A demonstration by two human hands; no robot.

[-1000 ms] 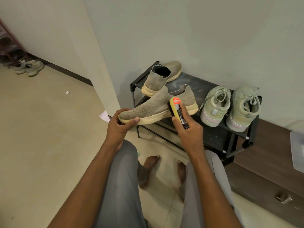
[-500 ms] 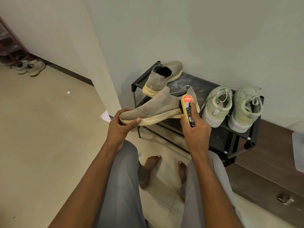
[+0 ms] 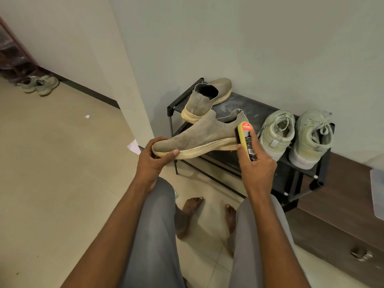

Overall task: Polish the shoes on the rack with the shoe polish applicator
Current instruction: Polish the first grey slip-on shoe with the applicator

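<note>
the slip-on shoe (image 3: 199, 138) was held in the air in front of the rack (image 3: 259, 113), its long axis running nearly level from left to right, toe to the person's left and heel to the right. the left hand (image 3: 154, 161) gripped the toe end, thumb lying along the sole edge and fingers curled round the far side. the right hand (image 3: 256, 165) gripped the shoe polish applicator (image 3: 247, 140), fingers wrapped round its body, its yellow head upright and touching the heel end of the shoe just above the sole. the rest of the shoe therefore lay to the left of the applicator, so the next stroke would probably run leftward along the side toward the toe. the second slip-on (image 3: 205, 98) and the laced pair (image 3: 295, 136) stood on the rack behind, well apart from either hand
</note>
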